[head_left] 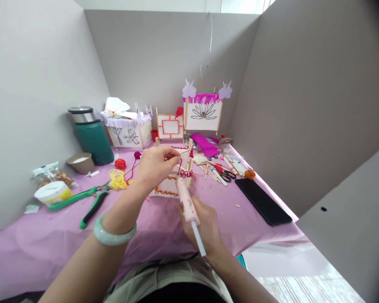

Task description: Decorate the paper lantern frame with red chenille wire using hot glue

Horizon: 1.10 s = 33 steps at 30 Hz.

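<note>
My left hand (158, 164) is closed in a pinch on a strand of dark magenta yarn (180, 166), held over a small box-shaped paper lantern (167, 187). The lantern has wooden corner sticks, white panels and curled orange and magenta yarn trim. In my right hand (205, 219) is a pink hot glue gun (186, 200), a clear glue stick (198, 238) poking out of its back. The gun's nozzle points at the lantern's upper edge, close to the yarn; whether it touches is unclear. A magenta yarn ball (137, 155) lies behind my left wrist.
Green-handled pliers (94, 198), yellow yarn (117, 179), a cup (81, 163) and a teal bottle (94, 141) are at left. Decorated lanterns (203, 115) stand behind. Scissors (229, 175), sticks and a black phone (262, 201) lie right. Grey partitions (173, 54) enclose the table.
</note>
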### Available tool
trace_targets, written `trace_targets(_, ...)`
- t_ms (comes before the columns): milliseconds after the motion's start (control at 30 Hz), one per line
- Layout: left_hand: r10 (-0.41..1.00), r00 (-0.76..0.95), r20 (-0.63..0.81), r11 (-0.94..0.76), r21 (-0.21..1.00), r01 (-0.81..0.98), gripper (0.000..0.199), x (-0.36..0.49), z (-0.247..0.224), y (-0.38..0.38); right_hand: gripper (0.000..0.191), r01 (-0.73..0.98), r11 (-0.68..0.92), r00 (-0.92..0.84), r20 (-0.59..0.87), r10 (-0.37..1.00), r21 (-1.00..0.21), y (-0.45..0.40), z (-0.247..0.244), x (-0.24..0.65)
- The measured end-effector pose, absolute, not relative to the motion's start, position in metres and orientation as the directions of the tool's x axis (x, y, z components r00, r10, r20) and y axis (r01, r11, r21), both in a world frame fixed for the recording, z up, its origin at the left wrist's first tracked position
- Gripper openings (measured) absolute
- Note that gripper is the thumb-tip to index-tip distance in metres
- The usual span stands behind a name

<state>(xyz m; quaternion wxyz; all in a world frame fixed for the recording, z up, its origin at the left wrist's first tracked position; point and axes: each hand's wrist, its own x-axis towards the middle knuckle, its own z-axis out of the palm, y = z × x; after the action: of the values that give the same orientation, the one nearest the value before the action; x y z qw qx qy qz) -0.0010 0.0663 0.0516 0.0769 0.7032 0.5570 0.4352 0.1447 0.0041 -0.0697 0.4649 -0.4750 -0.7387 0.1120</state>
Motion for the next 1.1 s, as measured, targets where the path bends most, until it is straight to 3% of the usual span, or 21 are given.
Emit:
trace_targets(367, 0.851, -0.018, 0.524, -0.351, 0.595, 0.723, 0.014, -0.0013, 0.0539, 0.0633, 0.011, 0.563, 0.574, -0.103, 0.639, 0.762, -0.594, 0.0029, -0.0705, 0.1470)
trace_targets(1100, 0.876, -0.041, 0.480, -0.307, 0.621, 0.721, 0.016, -0.0019, 0.0572, 0.0582, 0.020, 0.589, 0.477, -0.061, 0.553, 0.831, -0.653, 0.0036, -0.0717, 0.1445)
